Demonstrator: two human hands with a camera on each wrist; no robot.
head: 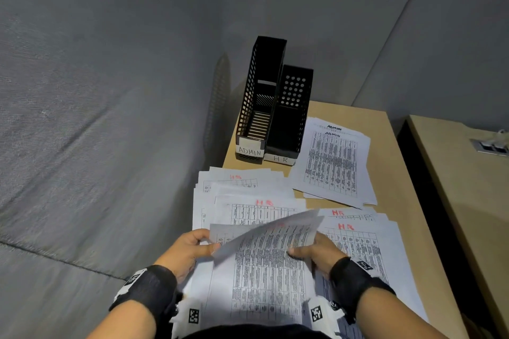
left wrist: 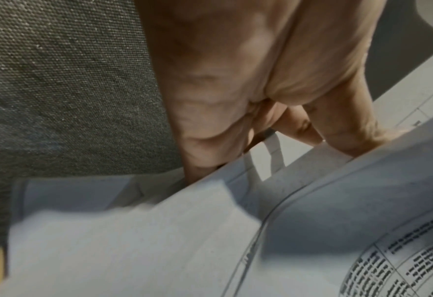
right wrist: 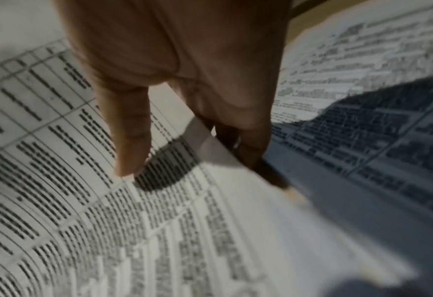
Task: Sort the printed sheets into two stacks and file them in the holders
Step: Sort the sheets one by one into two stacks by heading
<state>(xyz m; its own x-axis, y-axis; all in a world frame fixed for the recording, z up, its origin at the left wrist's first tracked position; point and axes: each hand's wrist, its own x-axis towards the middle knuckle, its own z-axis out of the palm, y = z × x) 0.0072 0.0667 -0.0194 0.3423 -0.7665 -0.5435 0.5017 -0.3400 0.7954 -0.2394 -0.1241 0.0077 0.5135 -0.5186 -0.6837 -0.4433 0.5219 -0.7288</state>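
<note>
Pinching the left edge of a lifted printed sheet (head: 264,231), left hand (head: 190,250) at 7 o'clock, thumb on top and fingers (left wrist: 299,128) curled beneath. Clamped on the same sheet's right edge, right hand (head: 316,253) at 5 o'clock, thumb (right wrist: 131,128) pressing the printed face, fingers tucked under; so each grip closed on paper, none slack. Curling upward at the far edge, that sheet, arched over the loose pile of HR sheets (head: 248,201) spread across the near half of the table (head: 396,201). Marked in red "HR", several of those pages, fanned and overlapping, some overhanging the table's left edge. Lying apart at 1 o'clock, a smaller stack headed "ADMIN" (head: 334,162), flat and slightly skewed. Standing upright at 12 o'clock on the table's far left corner, two black perforated holders touching side by side: ADMIN holder (head: 252,107) on the left, HR holder (head: 289,118) on the right. Behind and left, grey fabric wall (head: 96,91).
</note>
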